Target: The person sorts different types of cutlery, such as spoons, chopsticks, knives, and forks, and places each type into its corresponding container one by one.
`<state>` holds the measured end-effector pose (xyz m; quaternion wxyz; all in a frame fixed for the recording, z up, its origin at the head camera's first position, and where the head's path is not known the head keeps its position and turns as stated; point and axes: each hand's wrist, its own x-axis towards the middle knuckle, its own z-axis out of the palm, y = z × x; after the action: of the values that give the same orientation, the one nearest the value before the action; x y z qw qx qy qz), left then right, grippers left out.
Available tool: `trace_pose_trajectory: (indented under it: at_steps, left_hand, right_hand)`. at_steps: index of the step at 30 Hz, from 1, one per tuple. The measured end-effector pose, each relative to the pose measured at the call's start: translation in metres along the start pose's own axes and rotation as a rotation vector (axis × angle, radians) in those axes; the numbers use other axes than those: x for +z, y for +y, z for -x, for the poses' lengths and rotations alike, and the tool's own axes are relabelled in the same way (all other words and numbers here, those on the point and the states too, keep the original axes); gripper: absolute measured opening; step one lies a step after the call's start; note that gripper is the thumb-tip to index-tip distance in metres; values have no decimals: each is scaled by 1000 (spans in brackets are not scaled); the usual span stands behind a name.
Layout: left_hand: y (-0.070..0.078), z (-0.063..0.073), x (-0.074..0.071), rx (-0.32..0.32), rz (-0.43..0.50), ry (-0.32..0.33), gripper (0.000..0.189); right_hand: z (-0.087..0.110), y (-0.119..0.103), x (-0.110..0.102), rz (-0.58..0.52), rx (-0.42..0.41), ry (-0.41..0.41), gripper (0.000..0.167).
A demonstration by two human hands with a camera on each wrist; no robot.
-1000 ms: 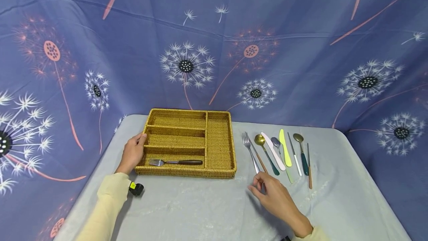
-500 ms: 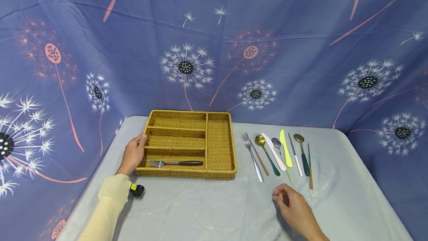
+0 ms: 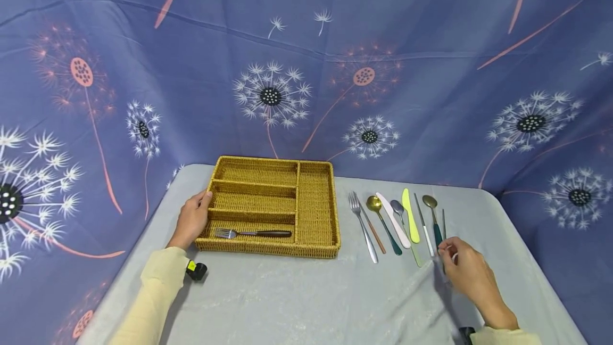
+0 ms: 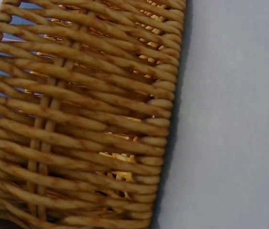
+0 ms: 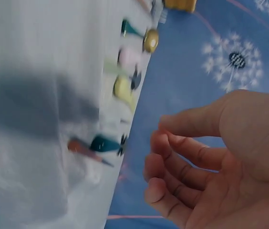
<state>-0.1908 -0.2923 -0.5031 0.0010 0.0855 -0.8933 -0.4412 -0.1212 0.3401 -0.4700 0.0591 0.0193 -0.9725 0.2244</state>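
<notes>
My left hand [image 3: 190, 220] grips the left side of a golden woven cutlery tray [image 3: 268, 249]. In the left wrist view the tray's woven wall [image 4: 77, 114] fills most of the frame. A dark-handled fork [image 3: 273, 233] lies in the front left compartment. Over the right end of a cutlery row hovers my right hand [image 3: 471, 273], thumb and fingers loosely bent. In the right wrist view nothing sits between those fingers [image 5: 191, 114]. Nearest are a thin brown-handled utensil [image 5: 79, 147], partly hidden in the head view, and a spoon with a dark green handle [image 3: 430, 201].
Left of these lie a silver fork [image 3: 366, 233], a gold spoon [image 3: 374, 204], a pink knife [image 3: 395, 222], a small dark spoon [image 3: 397, 207], a yellow-green knife [image 3: 410, 220] and a white-handled thin utensil [image 3: 427, 238]. Patterned blue cloth [image 3: 306, 25] hangs behind the table.
My right hand has moved rightward from beside the silver fork to the brown-handled utensil at the row's right end. My left hand and the tray stay in place.
</notes>
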Motion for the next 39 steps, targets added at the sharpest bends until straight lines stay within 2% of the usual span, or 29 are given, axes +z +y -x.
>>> trace_pose_trajectory:
  at_steps: [9, 16, 22, 29, 39]
  left_hand:
    - [0, 1, -1, 9, 2, 16, 72]
    - [2, -1, 0, 15, 3, 17, 73]
    - [1, -1, 0, 8, 0, 17, 73]
    - [0, -1, -1, 12, 1, 25, 72]
    - [0, 1, -1, 3, 17, 17, 74]
  right_hand:
    - [-46, 23, -7, 52, 17, -10, 22]
    - [-67, 33, -10, 79, 70, -36, 26]
    - [-75, 39, -16, 96, 150, -124, 28]
    - [-75, 44, -12, 104, 171, -252, 33]
    - [-75, 46, -9, 104, 166, -249, 26]
